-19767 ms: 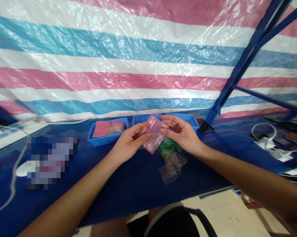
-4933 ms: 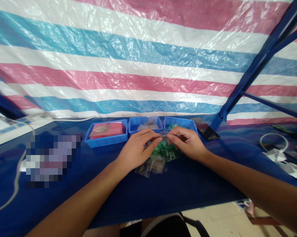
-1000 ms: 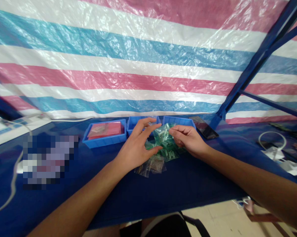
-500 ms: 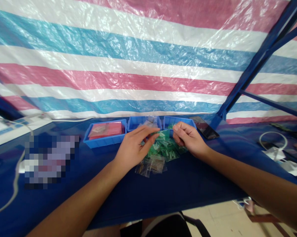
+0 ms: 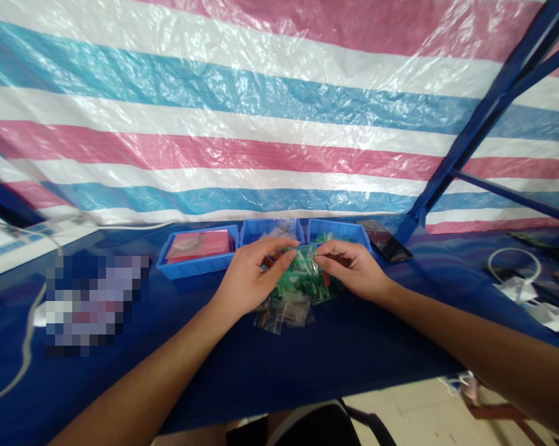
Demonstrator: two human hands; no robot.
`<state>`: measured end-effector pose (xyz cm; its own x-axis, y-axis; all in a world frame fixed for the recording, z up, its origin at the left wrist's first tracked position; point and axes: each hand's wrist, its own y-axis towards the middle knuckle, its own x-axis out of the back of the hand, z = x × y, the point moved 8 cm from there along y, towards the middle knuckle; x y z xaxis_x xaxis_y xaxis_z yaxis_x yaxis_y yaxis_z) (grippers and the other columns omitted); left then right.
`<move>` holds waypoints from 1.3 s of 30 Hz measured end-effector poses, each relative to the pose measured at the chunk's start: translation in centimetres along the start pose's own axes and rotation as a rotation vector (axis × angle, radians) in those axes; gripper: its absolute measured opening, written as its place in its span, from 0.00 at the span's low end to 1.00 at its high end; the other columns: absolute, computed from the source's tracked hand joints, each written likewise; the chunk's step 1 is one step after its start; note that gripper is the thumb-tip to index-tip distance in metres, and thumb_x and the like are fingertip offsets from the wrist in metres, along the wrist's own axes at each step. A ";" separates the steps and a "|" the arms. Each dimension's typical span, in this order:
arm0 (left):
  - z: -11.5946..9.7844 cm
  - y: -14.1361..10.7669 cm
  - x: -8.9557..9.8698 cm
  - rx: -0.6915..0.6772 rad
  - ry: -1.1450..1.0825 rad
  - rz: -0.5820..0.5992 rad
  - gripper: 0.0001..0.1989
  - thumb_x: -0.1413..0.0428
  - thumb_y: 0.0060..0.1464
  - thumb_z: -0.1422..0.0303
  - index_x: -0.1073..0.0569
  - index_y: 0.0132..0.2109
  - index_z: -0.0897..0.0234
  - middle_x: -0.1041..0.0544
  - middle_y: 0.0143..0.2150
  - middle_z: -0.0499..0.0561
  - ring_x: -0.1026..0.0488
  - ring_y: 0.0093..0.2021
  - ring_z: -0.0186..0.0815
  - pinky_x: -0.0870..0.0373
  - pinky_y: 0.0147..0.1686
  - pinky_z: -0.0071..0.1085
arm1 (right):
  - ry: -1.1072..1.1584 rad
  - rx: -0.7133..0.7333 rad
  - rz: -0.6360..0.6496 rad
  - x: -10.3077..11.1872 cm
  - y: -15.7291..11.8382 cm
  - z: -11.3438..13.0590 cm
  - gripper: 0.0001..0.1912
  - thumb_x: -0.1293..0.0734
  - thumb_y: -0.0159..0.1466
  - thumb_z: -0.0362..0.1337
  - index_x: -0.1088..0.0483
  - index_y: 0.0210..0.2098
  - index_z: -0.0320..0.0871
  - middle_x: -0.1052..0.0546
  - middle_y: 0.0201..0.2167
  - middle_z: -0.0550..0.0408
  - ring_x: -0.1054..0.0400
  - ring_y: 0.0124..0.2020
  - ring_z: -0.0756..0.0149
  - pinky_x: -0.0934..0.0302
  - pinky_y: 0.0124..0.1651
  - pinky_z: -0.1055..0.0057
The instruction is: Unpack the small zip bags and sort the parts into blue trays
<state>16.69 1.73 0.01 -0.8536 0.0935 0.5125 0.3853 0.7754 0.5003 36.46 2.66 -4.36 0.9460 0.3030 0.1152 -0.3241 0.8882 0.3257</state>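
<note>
"Green packet (image 5: 304, 259), quantity one: where, and in whose keeping?"

"Held up at the hub of the dial, above the loose green packets (image 5: 323, 291). Left hand (image 5: 254, 272), at nine o'clock: thumb and fingers pinching its near side. Right hand (image 5: 349, 266), at three: fingertips nipping the opposite edge."

"Sealed?"

"Cannot tell; its mouth is too small to read from where I stand."

"State of the work?"

"Part-done, I'd judge. Left bin (image 5: 193, 267), nine o'clock: pink packets (image 5: 205, 243), flat. Middle bin (image 5: 246, 234), eleven: clear packets (image 5: 284, 228). Right bin (image 5: 339, 225), one: some green contents. Outstanding, by my reckoning: the packet in hand, not yet set down, and the loose lot beneath it, with the brown packets (image 5: 295, 308) at seven, lying outside the bins."

"Edges and clearances?"

"Twelve: bins standing in a row, striped sheet (image 5: 261, 148) close behind them, so little depth that way. Toward three: phone (image 5: 395, 249), just beside the right bin. Two, farther out: blue post (image 5: 475, 130), slanting, well apart from the right hand. Six: blue tabletop (image 5: 261, 371) running to its near edge, the roomiest side for the wrists. Tightest spot, I'd say: between the fingers and the bin rims, where knuckles could catch."
</note>
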 end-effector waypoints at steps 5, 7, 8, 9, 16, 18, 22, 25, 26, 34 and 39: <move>-1.1 -0.1 -0.9 -0.129 0.148 0.089 0.34 0.29 0.60 0.55 0.25 0.70 0.56 0.23 0.64 0.58 0.19 0.54 0.44 0.19 0.53 0.39 | 0.180 -0.087 0.015 -0.1 0.5 -0.4 0.16 0.21 0.66 0.51 0.21 0.38 0.45 0.19 0.31 0.56 0.23 0.26 0.64 0.26 0.30 0.67; -1.0 -0.3 -1.2 -0.153 0.213 0.103 0.37 0.28 0.59 0.56 0.26 0.71 0.56 0.25 0.68 0.59 0.23 0.63 0.50 0.23 0.63 0.44 | 0.239 -0.090 0.025 -0.2 0.5 -0.6 0.15 0.21 0.66 0.50 0.20 0.39 0.45 0.19 0.33 0.56 0.21 0.30 0.63 0.23 0.33 0.66; -0.9 -0.3 -1.3 -0.158 0.226 0.111 0.35 0.29 0.61 0.56 0.26 0.71 0.56 0.25 0.68 0.59 0.24 0.65 0.51 0.24 0.65 0.45 | 0.257 -0.089 0.033 -0.3 0.5 -0.7 0.14 0.21 0.66 0.49 0.19 0.40 0.45 0.19 0.34 0.55 0.21 0.32 0.62 0.22 0.35 0.65; -0.8 -0.4 -1.5 -0.159 0.230 0.118 0.32 0.31 0.62 0.56 0.25 0.70 0.56 0.24 0.67 0.59 0.23 0.65 0.51 0.25 0.66 0.46 | 0.270 -0.088 0.042 -0.4 0.4 -0.8 0.14 0.21 0.67 0.49 0.19 0.40 0.45 0.19 0.35 0.55 0.20 0.33 0.62 0.21 0.36 0.64; -1.5 -0.1 -1.4 -0.164 0.200 0.156 0.16 0.45 0.75 0.57 0.18 0.55 0.62 0.17 0.51 0.57 0.19 0.48 0.42 0.22 0.50 0.36 | 0.072 0.079 -0.044 0.6 0.1 0.9 0.12 0.25 0.72 0.48 0.21 0.41 0.46 0.19 0.35 0.53 0.25 0.29 0.66 0.27 0.32 0.68; -1.8 0.0 -1.3 -0.171 0.183 0.156 0.19 0.49 0.78 0.59 0.18 0.45 0.63 0.18 0.46 0.55 0.20 0.45 0.40 0.24 0.49 0.35 | -0.088 0.203 -0.090 1.0 -0.2 2.3 0.09 0.25 0.72 0.46 0.19 0.42 0.47 0.20 0.44 0.49 0.23 0.38 0.63 0.25 0.38 0.66; -2.2 0.0 -1.2 -0.208 0.131 0.143 0.17 0.48 0.77 0.60 0.17 0.44 0.62 0.19 0.47 0.55 0.20 0.48 0.40 0.25 0.52 0.35 | -0.302 0.370 -0.016 -0.2 -0.8 4.1 0.08 0.28 0.74 0.44 0.16 0.46 0.49 0.20 0.57 0.45 0.23 0.57 0.53 0.27 0.61 0.54; -1.8 0.1 -1.3 -0.199 0.125 0.154 0.17 0.46 0.76 0.59 0.16 0.47 0.61 0.18 0.48 0.55 0.19 0.49 0.41 0.24 0.52 0.36 | -0.324 0.376 0.056 -0.9 -0.8 4.1 0.10 0.29 0.75 0.43 0.16 0.51 0.50 0.16 0.51 0.46 0.21 0.54 0.54 0.27 0.62 0.53; -1.6 0.1 -1.3 -0.182 0.132 0.155 0.17 0.46 0.76 0.59 0.15 0.46 0.61 0.18 0.48 0.55 0.19 0.49 0.41 0.24 0.52 0.36 | -0.329 0.378 0.042 -0.8 -0.8 4.1 0.10 0.29 0.75 0.43 0.17 0.51 0.49 0.16 0.50 0.47 0.21 0.53 0.54 0.27 0.61 0.54; -0.1 0.1 -1.7 -0.109 0.214 0.157 0.17 0.36 0.68 0.53 0.15 0.53 0.59 0.15 0.58 0.57 0.17 0.58 0.48 0.23 0.63 0.43 | -0.544 0.412 -0.345 4.0 0.0 4.1 0.12 0.28 0.74 0.44 0.17 0.54 0.49 0.21 0.56 0.44 0.24 0.58 0.51 0.31 0.66 0.50; 1.0 -0.4 -2.8 -0.058 0.304 0.247 0.24 0.31 0.62 0.52 0.17 0.59 0.60 0.15 0.59 0.57 0.17 0.59 0.51 0.24 0.64 0.47 | -0.629 0.427 -0.334 4.3 0.4 4.1 0.11 0.28 0.73 0.44 0.17 0.51 0.49 0.21 0.55 0.45 0.25 0.59 0.51 0.32 0.66 0.50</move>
<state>18.58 1.83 -2.31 -0.5933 0.0767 0.8013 0.5923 0.7157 0.3701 40.41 2.92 0.16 0.8552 -0.3158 0.4110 -0.1195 0.6515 0.7492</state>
